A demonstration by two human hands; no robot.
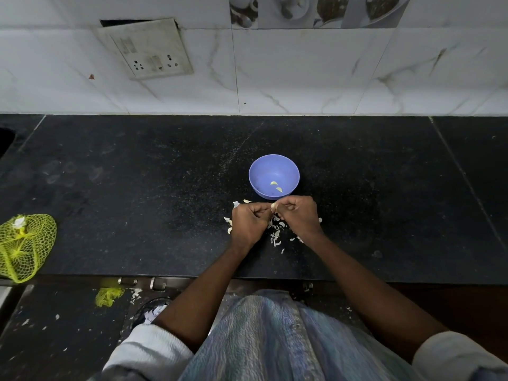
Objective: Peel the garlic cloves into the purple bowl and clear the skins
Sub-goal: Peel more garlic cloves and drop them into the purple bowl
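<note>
**Asha:** Garlic clove (273, 205) first, where is it and who has it?

**Ravi:** It sits between the two hands, just in front of the purple bowl (274, 176). The right hand (298, 215) has its fingers curled and its grip closes on the clove at the fingertips. The left hand (251, 221) is curled too, fingertips meeting the clove from the other side, so I read both as pinching it

**Asha:** Why hold it so close to the bowl?

**Ravi:** My guess is a short trip: once bare, the clove only has to go a little forward to drop in. Two peeled cloves (276, 186) already lie at the bottom of the bowl

**Asha:** And the mess under the hands?

**Ravi:** Skins (275, 233) are scattered on the dark tabletop (137, 188) right below and around the wrists. Working above that spot keeps the scraps in one patch, which should make clearing easier later. None of them are in the bowl, as far as I can see

**Asha:** Anything else about?

**Ravi:** A yellow net bag (24, 246) lies at the left edge of the tabletop, well apart from the hands. Some scraps have also landed on the floor (55, 325). Judging by two cloves done, the job looks early, and the clearing has not begun
</note>
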